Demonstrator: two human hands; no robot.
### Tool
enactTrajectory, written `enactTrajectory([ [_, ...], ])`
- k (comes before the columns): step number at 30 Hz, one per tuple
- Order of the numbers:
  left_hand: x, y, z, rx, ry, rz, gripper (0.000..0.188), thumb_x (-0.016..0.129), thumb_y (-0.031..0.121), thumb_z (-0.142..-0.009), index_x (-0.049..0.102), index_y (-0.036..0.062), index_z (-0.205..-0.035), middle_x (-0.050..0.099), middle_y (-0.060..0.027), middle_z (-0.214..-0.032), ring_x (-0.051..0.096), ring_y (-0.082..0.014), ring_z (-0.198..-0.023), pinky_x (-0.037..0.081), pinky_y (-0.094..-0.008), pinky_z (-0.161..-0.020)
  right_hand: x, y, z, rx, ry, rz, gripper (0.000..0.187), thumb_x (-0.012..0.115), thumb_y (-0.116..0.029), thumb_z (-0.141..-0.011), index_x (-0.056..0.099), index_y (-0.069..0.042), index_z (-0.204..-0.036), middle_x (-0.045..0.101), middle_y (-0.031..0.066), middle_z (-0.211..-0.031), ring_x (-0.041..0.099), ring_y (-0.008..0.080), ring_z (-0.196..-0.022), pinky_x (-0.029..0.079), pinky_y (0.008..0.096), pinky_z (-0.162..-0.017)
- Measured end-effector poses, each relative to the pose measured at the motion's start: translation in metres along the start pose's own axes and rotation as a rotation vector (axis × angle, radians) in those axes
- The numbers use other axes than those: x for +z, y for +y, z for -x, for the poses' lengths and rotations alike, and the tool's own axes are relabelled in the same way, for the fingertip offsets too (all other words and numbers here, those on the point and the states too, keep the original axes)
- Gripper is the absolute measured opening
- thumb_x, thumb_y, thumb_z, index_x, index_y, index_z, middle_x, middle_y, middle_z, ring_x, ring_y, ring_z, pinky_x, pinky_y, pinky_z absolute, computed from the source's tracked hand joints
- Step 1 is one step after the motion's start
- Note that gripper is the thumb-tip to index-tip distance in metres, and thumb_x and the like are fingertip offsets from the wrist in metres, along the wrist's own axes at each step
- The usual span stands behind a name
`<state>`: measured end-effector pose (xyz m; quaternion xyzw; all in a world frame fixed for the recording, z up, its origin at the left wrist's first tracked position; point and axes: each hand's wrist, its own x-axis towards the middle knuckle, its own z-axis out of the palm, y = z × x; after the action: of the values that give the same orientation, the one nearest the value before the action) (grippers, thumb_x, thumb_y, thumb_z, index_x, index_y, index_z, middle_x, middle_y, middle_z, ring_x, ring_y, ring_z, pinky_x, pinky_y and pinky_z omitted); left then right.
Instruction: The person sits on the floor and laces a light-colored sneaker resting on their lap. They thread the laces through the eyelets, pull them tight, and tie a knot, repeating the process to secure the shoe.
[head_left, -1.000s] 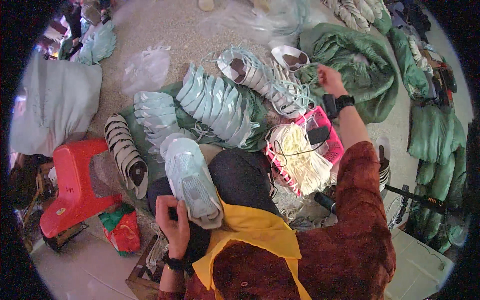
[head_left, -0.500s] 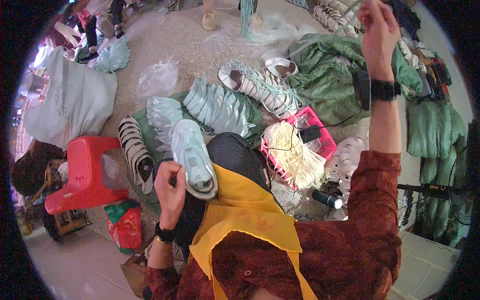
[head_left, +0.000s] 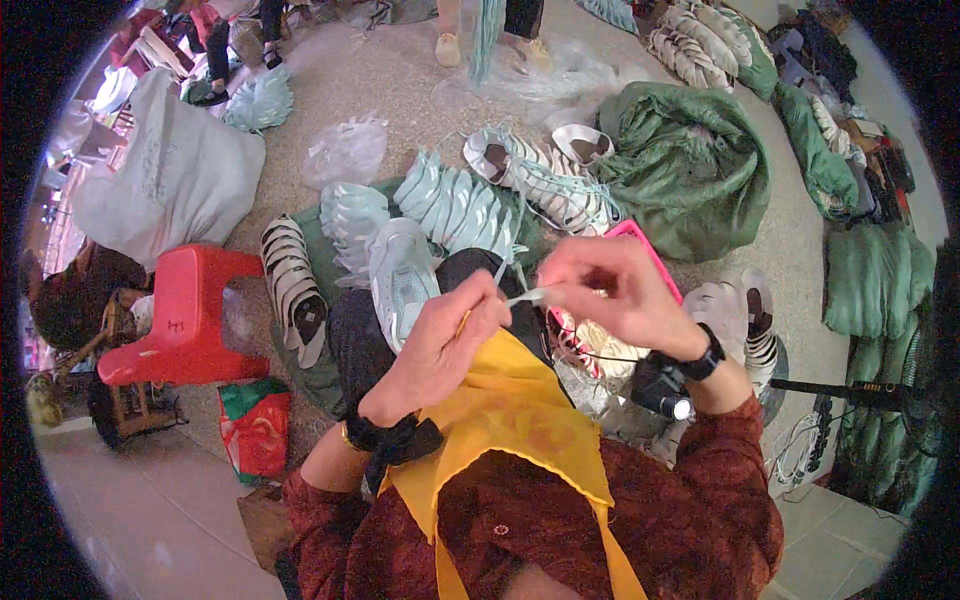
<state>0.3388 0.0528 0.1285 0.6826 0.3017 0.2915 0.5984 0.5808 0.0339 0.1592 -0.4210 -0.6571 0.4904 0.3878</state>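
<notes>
My left hand [head_left: 440, 345] and my right hand [head_left: 620, 295] meet above my lap, over a yellow apron [head_left: 510, 400]. Both pinch a thin pale lace [head_left: 527, 296] stretched between them. A pale mint shoe [head_left: 400, 275] lies on my left knee just beyond my left hand; neither hand touches it. A pink basket [head_left: 640, 240] of white laces sits behind my right hand, mostly hidden by it. A black watch is on my right wrist.
Rows of pale mint shoes [head_left: 460, 205] and striped soles [head_left: 290, 285] lie on the floor ahead. A red stool [head_left: 185, 315] and a white sack [head_left: 170, 180] are at left, green sacks [head_left: 690, 170] at right. Other people's feet [head_left: 450, 45] stand at the top.
My right hand has come down from high at the right to my lap with a lace. My left hand has let go of the shoe and taken the lace.
</notes>
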Motion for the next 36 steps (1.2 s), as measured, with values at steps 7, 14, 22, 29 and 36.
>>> enactTrajectory([
  [7, -0.027, -0.010, 0.040, -0.170, -0.044, 0.211, 0.027, 0.040, 0.016, -0.108, 0.046, 0.0039, -0.085, 0.041, 0.0022, -0.074, 0.040, -0.0093, -0.067, 0.038, -0.0266, -0.065, -0.109, 0.088, 0.065, 0.222, 0.682, 0.075, 0.010, 0.066, -0.016, -0.097, 0.066, -0.007, -0.095, 0.058, -0.0066, -0.074, 0.050, 0.0026, -0.064, 0.037, 0.0207, -0.054],
  [14, -0.062, 0.000, 0.064, -0.102, 0.181, 0.386, 0.035, 0.038, 0.024, -0.110, 0.044, 0.0080, -0.079, 0.037, 0.0024, -0.067, 0.041, -0.0127, -0.063, 0.043, -0.0326, -0.077, -0.207, 0.214, 0.129, 0.360, 1.032, 0.163, 0.013, 0.067, -0.022, -0.097, 0.068, -0.010, -0.096, 0.066, -0.0015, -0.078, 0.049, 0.0037, -0.054, 0.035, 0.0208, -0.047],
  [22, -0.078, 0.016, 0.076, -0.200, 0.298, 0.241, 0.035, 0.044, 0.026, -0.107, 0.046, 0.0091, -0.077, 0.047, 0.0007, -0.066, 0.048, -0.0134, -0.064, 0.046, -0.0311, -0.076, -0.283, 0.278, 0.156, 0.434, 1.196, 0.633, 0.019, 0.067, -0.021, -0.092, 0.071, -0.003, -0.091, 0.069, 0.0054, -0.071, 0.061, 0.0139, -0.057, 0.047, 0.0310, -0.053],
  [29, -0.044, -0.002, 0.047, -0.218, -0.002, -0.001, 0.020, 0.050, 0.013, -0.104, 0.059, 0.0014, -0.090, 0.067, -0.0047, -0.088, 0.063, -0.0128, -0.081, 0.051, -0.0276, -0.076, -0.159, 0.259, 0.041, 0.154, 0.693, 0.654, 0.026, 0.073, -0.013, -0.087, 0.074, -0.005, -0.111, 0.077, 0.0076, -0.098, 0.069, 0.0147, -0.080, 0.054, 0.0317, -0.069],
  [36, -0.013, -0.020, 0.034, -0.234, 0.009, -0.053, 0.020, 0.048, 0.015, -0.106, 0.053, 0.0030, -0.090, 0.058, -0.0004, -0.071, 0.053, -0.0078, -0.065, 0.044, -0.0249, -0.060, 0.031, 0.064, -0.027, 0.086, -0.462, -0.088, 0.029, 0.062, -0.029, -0.102, 0.071, -0.004, -0.114, 0.065, -0.0038, -0.074, 0.058, 0.0039, -0.065, 0.049, 0.0230, -0.061],
])
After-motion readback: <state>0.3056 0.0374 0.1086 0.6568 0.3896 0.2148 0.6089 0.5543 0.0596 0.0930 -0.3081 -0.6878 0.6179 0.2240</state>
